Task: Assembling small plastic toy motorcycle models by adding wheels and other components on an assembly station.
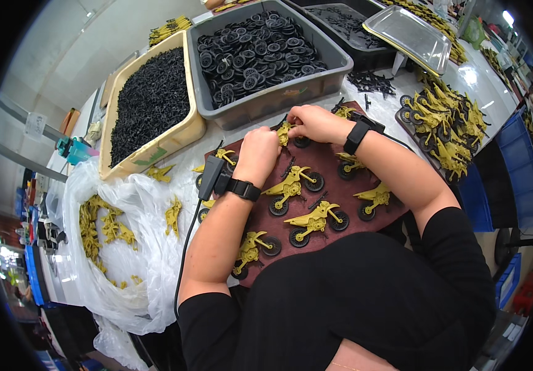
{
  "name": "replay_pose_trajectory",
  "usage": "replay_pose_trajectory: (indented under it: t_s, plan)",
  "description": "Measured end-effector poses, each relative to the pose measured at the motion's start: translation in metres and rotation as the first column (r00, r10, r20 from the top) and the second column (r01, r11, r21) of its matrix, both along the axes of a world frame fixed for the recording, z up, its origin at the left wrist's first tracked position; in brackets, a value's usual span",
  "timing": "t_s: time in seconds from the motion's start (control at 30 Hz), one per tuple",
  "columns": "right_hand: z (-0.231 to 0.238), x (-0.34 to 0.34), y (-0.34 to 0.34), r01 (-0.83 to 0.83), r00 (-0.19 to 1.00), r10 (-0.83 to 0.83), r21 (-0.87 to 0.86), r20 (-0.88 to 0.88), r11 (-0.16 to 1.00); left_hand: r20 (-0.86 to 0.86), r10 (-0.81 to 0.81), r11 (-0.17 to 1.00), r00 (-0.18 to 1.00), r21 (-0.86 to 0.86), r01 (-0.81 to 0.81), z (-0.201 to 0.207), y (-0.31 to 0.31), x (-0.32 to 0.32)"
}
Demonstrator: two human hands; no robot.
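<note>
My left hand (259, 154) and my right hand (317, 123) meet at the far side of a dark red board (335, 176). Between them is a yellow toy motorcycle (283, 133), with both sets of fingers closed on it; the fingertips partly cover it. A black wheel (302, 142) shows just under my right hand. Several more yellow toy motorcycles with black wheels lie on the board, one (317, 221) near my body and another (374, 199) below my right forearm. Small black parts (287, 167) rest among them.
Beyond the board stand a grey bin (266, 105) of black wheels and a cream bin (198, 133) of small black parts. A clear plastic bag (149, 247) with yellow parts is at left. Toy motorcycles (445, 123) are piled at right, near a clear lid (408, 37).
</note>
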State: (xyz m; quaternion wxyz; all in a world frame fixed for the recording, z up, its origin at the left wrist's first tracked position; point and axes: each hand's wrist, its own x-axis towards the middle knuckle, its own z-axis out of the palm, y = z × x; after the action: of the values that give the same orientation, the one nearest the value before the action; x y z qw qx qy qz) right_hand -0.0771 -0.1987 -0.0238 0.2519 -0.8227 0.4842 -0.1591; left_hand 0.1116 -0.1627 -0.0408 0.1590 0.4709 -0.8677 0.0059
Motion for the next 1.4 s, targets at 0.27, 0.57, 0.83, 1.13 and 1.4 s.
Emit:
replay_pose_trajectory:
  t_s: [0.27, 0.57, 0.83, 1.13, 1.4]
  plan:
    - [0.031, -0.028, 0.014, -0.216, 0.903, 0.234, -0.090, 0.361, 0.972, -0.339, 0.030, 0.958, 0.940, 0.278, 0.069, 0.054, 0.025, 0.010]
    - [0.049, -0.007, 0.077, -0.349, 0.520, 0.053, 0.156, 0.853, 0.924, -0.760, 0.024, 0.988, 0.650, 0.116, 0.100, 0.095, 0.097, 0.004]
    - [0.057, 0.009, 0.116, -0.370, 0.396, 0.141, 0.018, 0.907, 0.929, -0.633, -0.079, 0.994, 0.770, -0.113, 0.010, 0.105, 0.131, 0.010]
    - [0.069, 0.015, 0.137, -0.254, 0.391, 0.230, -0.136, 0.891, 0.958, -0.665, -0.152, 0.988, 0.731, -0.125, 0.092, 0.117, 0.138, 0.013]
    - [0.063, 0.012, 0.132, -0.257, 0.400, 0.155, -0.052, 0.903, 0.965, -0.588, -0.038, 0.955, 0.808, -0.258, -0.143, 0.111, 0.157, 0.003]
